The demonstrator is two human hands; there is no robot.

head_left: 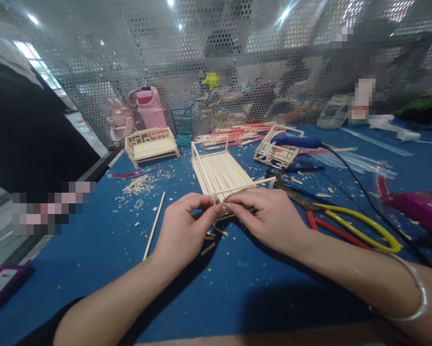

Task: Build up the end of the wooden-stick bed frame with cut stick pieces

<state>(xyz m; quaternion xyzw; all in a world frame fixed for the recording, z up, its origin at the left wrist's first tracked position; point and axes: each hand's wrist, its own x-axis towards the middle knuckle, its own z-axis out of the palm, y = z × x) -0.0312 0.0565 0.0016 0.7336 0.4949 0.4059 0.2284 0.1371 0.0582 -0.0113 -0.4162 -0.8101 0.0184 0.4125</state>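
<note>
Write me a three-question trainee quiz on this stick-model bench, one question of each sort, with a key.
1. True or false: both hands, the left hand and the right hand, pinch the near end of the flat stick frame.
2. Multiple choice: what lies on the blue table just right of the right hand? A) a glass jar B) cutters with yellow and red handles C) a paint brush
3. Fill in: the finished stick bench model stands at the far ____ of the table, near the pink bag.

Key: 1 true; 2 B; 3 left
</note>
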